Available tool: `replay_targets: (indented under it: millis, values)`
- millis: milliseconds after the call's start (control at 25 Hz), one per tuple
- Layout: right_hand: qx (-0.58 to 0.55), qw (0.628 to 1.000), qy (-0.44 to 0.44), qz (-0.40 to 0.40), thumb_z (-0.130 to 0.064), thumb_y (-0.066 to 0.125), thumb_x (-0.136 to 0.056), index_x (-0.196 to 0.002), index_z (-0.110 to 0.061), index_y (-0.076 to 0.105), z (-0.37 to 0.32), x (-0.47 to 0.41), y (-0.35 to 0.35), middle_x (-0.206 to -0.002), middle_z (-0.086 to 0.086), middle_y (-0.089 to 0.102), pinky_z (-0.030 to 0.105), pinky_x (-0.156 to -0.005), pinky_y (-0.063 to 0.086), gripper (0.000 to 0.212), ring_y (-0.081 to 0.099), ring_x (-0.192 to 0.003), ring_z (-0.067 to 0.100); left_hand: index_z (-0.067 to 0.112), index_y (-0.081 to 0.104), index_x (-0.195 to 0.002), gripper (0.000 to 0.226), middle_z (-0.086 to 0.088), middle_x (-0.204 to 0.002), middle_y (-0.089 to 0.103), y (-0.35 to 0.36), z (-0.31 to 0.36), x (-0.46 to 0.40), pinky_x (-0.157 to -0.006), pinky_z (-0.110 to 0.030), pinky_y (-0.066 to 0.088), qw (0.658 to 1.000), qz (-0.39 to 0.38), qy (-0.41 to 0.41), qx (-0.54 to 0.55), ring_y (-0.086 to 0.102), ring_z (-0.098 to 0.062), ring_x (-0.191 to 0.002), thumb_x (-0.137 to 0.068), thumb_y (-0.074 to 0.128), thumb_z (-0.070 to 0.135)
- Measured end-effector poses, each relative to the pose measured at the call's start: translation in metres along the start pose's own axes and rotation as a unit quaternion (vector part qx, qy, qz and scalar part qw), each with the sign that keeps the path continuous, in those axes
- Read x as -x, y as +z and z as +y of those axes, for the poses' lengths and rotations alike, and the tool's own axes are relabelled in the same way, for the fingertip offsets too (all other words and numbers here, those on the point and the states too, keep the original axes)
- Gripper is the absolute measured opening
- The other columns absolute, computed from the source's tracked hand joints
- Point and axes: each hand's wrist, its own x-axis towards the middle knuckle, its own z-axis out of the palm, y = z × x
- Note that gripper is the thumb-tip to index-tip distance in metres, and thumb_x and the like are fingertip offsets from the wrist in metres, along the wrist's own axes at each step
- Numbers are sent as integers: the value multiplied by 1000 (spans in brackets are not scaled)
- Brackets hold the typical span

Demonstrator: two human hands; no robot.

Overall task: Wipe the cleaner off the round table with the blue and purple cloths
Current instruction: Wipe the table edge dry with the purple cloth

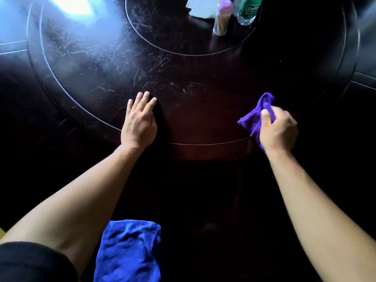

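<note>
Fingers (265, 113) of our right hand (278, 129) are curled around the purple cloth (257, 117), which is bunched in the grip, with loose folds spilling out ahead of the knuckles and a tail hanging below the palm. Fingers (142, 100) of our left hand (139, 123) lie straight and flat on the surface (193, 110), grasping nothing. Taking the inlaid ring line (203, 143) near the table's front edge as our landmark: the purple cloth sits at the right end of that line, partly beyond it and partly over it; the left hand rests at the left end, fingertips well past the line toward the table's middle. The blue cloth (130, 251) lies crumpled well short of the line, off the surface on our side, apparently on our lap, touched by neither hand. We judge both cloths to be light, soft and limp microfibre, not fragile, unlikely to slip from a grip; either can be taken anywhere by gathering a handful, though a flatter fold under the palm would wipe more evenly. Hazy streaks show beyond the line at left; whether they are cleaner or glare on scratches, we cannot tell. A bottle (248, 11), a capped tube (221, 17) and white paper (203, 7) stand far beyond the line.
</note>
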Motion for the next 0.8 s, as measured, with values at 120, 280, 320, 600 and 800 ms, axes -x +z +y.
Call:
replay_targets:
  millis: [120,280,320,600,800]
  values:
    - [-74,989,-126,-40,-34,60,-96,-113,-18,72,-43,81,16,-95,11,70,39,-73,51,27,67,-86,34,8,49,-147,56,-14,-162,35,0,2,-1,-127,-49,13,1000,2,1,-8,24,-28,-154,-94,33,7]
    - [-176,935,-249,-182,-40,61,-95,-116,-27,71,-95,169,29,-94,-1,65,37,-70,57,27,69,-84,21,5,53,-143,52,-18,-158,40,-2,-3,-4,-126,-50,15,1000,4,10,-4,29,-32,-152,-95,36,4]
    - [-190,930,-259,-178,-39,61,-95,-115,-26,71,-96,172,28,-92,-1,64,37,-69,57,26,68,-82,21,3,57,-139,47,-19,-155,44,-3,-5,-3,-126,-50,17,1000,14,8,8,32,-34,-150,-97,36,4]
    - [-110,979,-166,-35,-32,61,-95,-108,-15,73,-91,101,46,-92,9,67,37,-78,45,24,58,-78,33,3,69,-119,36,-16,-132,67,-8,2,3,-121,-43,32,988,91,-54,109,55,-31,-133,-98,41,12]
    - [-106,897,-415,-111,-36,59,-96,-118,-15,70,-94,154,45,-93,5,64,36,-77,50,32,55,-80,26,14,76,-110,34,-5,-118,75,-28,-6,-2,-107,-27,45,966,95,-102,216,66,-14,-119,-94,48,25]
